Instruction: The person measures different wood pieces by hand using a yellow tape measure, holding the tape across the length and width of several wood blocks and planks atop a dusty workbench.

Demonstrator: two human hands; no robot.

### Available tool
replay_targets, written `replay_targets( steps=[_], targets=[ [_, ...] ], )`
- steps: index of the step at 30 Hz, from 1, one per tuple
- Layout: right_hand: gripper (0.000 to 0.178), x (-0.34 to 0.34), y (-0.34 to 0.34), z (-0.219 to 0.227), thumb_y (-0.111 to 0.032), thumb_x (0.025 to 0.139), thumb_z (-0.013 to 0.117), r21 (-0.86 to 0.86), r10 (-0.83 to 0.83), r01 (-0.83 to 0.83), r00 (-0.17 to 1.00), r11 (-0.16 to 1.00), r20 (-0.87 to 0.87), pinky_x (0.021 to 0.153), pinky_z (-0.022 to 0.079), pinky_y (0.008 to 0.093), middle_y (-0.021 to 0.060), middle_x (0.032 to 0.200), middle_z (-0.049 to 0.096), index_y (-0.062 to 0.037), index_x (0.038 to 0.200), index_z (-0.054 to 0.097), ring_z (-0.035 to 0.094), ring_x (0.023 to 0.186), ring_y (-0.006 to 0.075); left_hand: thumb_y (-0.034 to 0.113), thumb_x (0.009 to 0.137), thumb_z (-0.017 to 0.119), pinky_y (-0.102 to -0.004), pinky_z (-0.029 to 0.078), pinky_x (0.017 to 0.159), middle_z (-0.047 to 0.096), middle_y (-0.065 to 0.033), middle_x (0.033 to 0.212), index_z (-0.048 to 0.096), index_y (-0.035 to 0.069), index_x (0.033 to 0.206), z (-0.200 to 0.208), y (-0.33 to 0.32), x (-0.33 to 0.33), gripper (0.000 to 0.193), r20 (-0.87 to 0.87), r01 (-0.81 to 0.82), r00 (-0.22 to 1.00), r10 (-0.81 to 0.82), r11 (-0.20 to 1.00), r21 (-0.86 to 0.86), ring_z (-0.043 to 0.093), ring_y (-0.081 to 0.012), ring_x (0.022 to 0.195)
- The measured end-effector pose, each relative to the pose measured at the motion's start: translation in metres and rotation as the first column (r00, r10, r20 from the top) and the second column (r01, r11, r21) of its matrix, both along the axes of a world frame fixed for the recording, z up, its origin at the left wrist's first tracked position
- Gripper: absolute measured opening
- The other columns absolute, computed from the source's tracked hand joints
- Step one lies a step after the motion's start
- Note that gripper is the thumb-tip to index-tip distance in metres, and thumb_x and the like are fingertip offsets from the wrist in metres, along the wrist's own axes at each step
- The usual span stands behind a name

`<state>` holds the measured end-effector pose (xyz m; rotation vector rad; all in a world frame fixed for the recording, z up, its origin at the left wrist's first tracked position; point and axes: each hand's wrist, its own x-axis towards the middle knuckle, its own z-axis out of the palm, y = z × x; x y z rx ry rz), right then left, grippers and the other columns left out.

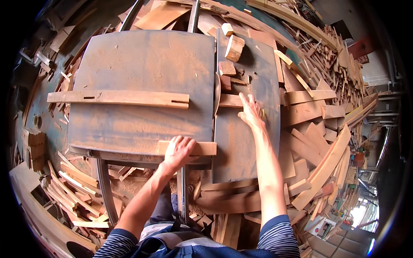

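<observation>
My left hand is closed over the top of a short wooden board, which lies along the front edge of the saw table. My right hand reaches over the narrower right table part. Its fingers are stretched out and apart, beside the right end of a small wood piece; whether they touch it I cannot tell. A round saw blade stands in the slot between the table parts, just left of that piece. Left of the blade, a long slotted wooden strip lies across the large table part.
Several wood offcuts sit at the far end of the right table part. Sawdust covers both surfaces. Metal rails extend beyond the far edge. Heaped boards crowd the right side, and scrap strips litter the floor at lower left.
</observation>
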<state>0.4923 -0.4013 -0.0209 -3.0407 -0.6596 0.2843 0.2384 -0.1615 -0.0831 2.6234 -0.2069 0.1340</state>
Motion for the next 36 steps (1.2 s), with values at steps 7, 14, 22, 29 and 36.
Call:
replay_targets(
  steps=[7,14,22,29,36],
  targets=[
    [0.054,-0.075,-0.049,-0.018,-0.033,0.078,0.084,0.079,-0.295,0.308,0.946,0.948,-0.136,0.088,0.054,0.0517,0.0249,0.113,0.068,-0.0054,0.121,0.067,0.067,0.105,0.0440,0.046,0.069,0.087,-0.0432,0.048,0.095,0.065,-0.0079,0.109,0.064,0.011,0.111,0.002,-0.017,-0.044,0.059,-0.006,0.001,1.000,-0.001,0.999,-0.045,0.061,-0.0292,0.103],
    [0.032,-0.312,-0.182,0.001,-0.033,0.086,0.080,0.390,-0.509,0.917,0.376,0.085,-0.774,0.063,0.051,0.0337,0.0061,0.084,0.069,-0.0047,0.098,0.073,0.065,0.073,0.0171,0.049,0.065,0.091,-0.0485,0.047,0.090,0.061,-0.0130,0.118,0.055,0.007,0.125,-0.002,-0.026,-0.050,0.082,-0.064,-0.041,0.997,0.043,0.998,0.038,0.056,-0.0333,0.110],
    [0.030,-0.467,-0.234,0.012,-0.030,0.087,0.081,0.381,-0.425,0.881,0.242,-0.280,-0.872,0.058,0.050,0.0294,0.0044,0.088,0.070,-0.0059,0.104,0.073,0.063,0.069,0.0147,0.045,0.072,0.088,-0.0488,0.043,0.107,0.062,-0.0166,0.130,0.064,0.004,0.122,0.010,-0.031,-0.053,0.070,-0.193,0.024,0.981,-0.004,0.995,0.102,0.053,-0.0351,0.127],
    [0.033,-0.449,-0.180,0.038,-0.033,0.087,0.082,0.470,-0.322,0.859,0.395,-0.203,-0.860,0.057,0.046,0.0288,0.0022,0.082,0.065,-0.0035,0.098,0.071,0.059,0.067,0.0145,0.053,0.068,0.081,-0.0396,0.057,0.083,0.074,-0.0091,0.087,0.071,0.007,0.100,0.029,-0.035,-0.053,0.056,-0.378,0.236,0.924,-0.063,0.871,0.431,0.072,-0.0271,0.089],
    [0.085,-0.375,0.035,0.218,-0.029,0.090,0.083,0.892,0.042,0.433,0.896,0.126,-0.441,0.083,0.050,0.0279,0.0164,0.140,0.061,0.0076,0.153,0.040,0.059,0.098,0.0142,0.055,0.062,0.093,-0.0434,0.054,0.087,0.075,-0.0128,0.098,0.071,0.011,0.109,0.028,-0.021,-0.072,0.068,-0.364,0.384,0.874,-0.322,0.916,0.112,0.072,-0.0314,0.096]
  ],
)
